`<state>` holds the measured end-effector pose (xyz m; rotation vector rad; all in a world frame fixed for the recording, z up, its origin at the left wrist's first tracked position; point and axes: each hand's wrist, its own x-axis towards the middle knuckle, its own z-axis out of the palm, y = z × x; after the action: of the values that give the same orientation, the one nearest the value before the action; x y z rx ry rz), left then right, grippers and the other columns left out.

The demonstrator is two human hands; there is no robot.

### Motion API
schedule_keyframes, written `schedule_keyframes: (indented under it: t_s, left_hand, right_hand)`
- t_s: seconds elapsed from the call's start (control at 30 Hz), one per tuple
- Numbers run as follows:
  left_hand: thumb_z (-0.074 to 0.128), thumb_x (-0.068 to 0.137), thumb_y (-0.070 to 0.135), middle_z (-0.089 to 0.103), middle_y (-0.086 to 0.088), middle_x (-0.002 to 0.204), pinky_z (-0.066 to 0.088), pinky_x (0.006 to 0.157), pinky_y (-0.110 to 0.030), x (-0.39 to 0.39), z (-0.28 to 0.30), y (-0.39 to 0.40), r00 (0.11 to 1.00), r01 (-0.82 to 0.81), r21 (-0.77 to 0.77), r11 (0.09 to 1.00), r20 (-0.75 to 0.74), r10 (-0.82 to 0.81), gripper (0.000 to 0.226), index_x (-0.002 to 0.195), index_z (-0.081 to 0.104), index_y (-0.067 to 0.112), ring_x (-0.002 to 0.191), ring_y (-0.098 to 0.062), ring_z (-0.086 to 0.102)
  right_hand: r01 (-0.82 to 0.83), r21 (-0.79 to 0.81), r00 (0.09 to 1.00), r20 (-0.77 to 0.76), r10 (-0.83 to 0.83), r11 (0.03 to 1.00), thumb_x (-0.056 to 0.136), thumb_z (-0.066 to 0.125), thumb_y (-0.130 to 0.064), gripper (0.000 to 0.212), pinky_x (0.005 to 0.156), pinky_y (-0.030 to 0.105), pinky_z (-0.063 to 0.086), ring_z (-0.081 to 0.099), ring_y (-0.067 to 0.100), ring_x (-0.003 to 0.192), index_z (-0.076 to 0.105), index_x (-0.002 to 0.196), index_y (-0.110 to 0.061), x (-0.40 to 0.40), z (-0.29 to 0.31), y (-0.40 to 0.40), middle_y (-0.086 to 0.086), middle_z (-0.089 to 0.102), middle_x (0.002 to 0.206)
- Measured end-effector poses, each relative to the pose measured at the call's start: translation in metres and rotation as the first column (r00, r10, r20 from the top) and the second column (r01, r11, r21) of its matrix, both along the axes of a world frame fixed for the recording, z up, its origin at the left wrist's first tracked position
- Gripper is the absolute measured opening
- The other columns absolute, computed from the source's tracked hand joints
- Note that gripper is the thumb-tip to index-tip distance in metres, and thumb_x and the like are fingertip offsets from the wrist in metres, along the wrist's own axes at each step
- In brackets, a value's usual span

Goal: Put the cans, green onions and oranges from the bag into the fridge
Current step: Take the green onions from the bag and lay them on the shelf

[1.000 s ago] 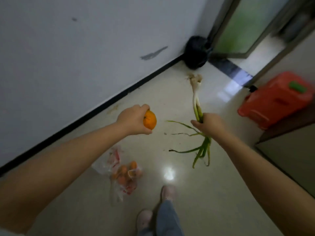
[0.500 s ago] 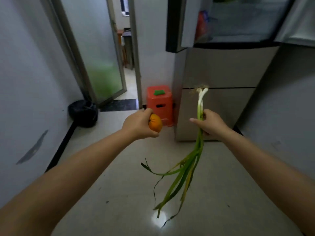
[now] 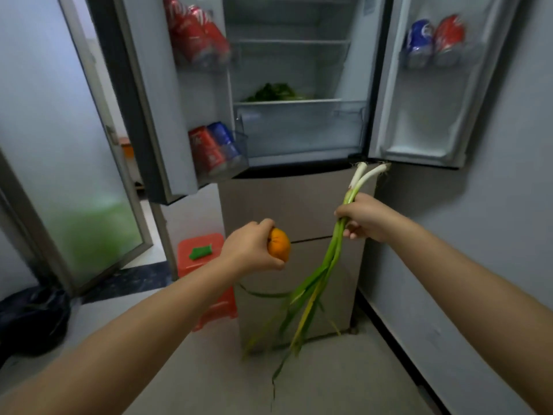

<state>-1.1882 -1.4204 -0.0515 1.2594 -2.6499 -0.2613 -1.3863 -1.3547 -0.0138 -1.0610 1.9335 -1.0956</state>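
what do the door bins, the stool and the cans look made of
Door bins: clear, glossy plastic by the look, since the cans show through the wall. Stool: orange moulded plastic, smooth with a dull sheen; likely, not certain. Cans: probably thin printed metal, red and blue with soft highlights, though blur leaves the finish open.

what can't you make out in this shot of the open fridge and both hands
Head view only:
- Orange: far side covered by the left hand.
- Green onions: mid stalks hidden inside the right hand.
- Cans in the door: labels blurred; top ones cut by the frame edge.
- Greens on the shelf: too dim to identify.
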Motion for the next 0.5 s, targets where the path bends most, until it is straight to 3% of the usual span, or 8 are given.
schedule_keyframes:
  t_s: [0.1, 0.23, 0.37, 0.5]
  left_hand:
    - [0.073, 0.071, 0.040, 0.056, -0.008, 0.118, 0.050, 0.086, -0.036, -0.044, 0.013, -0.044, 0.998, -0.055, -0.012, 0.998, -0.013, 0.054, 0.060, 0.122, 0.046, 0.020, 0.107, -0.027, 0.055]
    - [0.073, 0.071, 0.039, 0.059, -0.008, 0.114, 0.043, 0.076, -0.031, -0.096, 0.054, -0.115, 0.988, -0.139, -0.079, 0.987, -0.074, 0.133, 0.054, 0.115, 0.050, 0.017, 0.104, -0.027, 0.057]
    - [0.073, 0.069, 0.041, 0.055, -0.003, 0.098, 0.040, 0.071, -0.029, -0.143, 0.120, -0.188, 0.972, -0.192, -0.172, 0.966, -0.168, 0.164, 0.044, 0.099, 0.050, 0.017, 0.091, -0.023, 0.053]
    - [0.073, 0.070, 0.040, 0.054, -0.002, 0.096, 0.040, 0.069, -0.030, -0.193, 0.180, -0.257, 0.960, -0.231, -0.197, 0.953, -0.205, 0.191, 0.043, 0.099, 0.051, 0.017, 0.087, -0.022, 0.049]
  right_hand:
    - [-0.001, -0.075, 1.000, 0.004, 0.001, 0.997, 0.095, 0.046, -0.008, 0.024, 0.029, 0.012, 0.040, 0.047, 0.003, 0.022, 0.038, 0.073, -0.013, -0.048, 0.027, -0.046, 0.009, 0.049, 0.063]
    - [0.008, -0.276, 0.996, 0.092, 0.018, 0.961, 0.097, 0.044, -0.010, 0.025, 0.027, 0.009, 0.039, 0.047, 0.002, 0.020, 0.037, 0.074, -0.013, -0.099, 0.071, -0.123, 0.009, 0.045, 0.063]
    - [0.061, -0.494, 0.961, 0.265, 0.084, 0.867, 0.099, 0.041, -0.010, 0.026, 0.027, 0.012, 0.041, 0.048, 0.003, 0.021, 0.038, 0.073, -0.011, -0.140, 0.122, -0.210, 0.009, 0.043, 0.064]
    - [0.181, -0.600, 0.834, 0.514, 0.202, 0.779, 0.100, 0.038, -0.012, 0.032, 0.025, 0.014, 0.041, 0.047, 0.005, 0.018, 0.036, 0.068, -0.010, -0.176, 0.168, -0.299, 0.008, 0.037, 0.063]
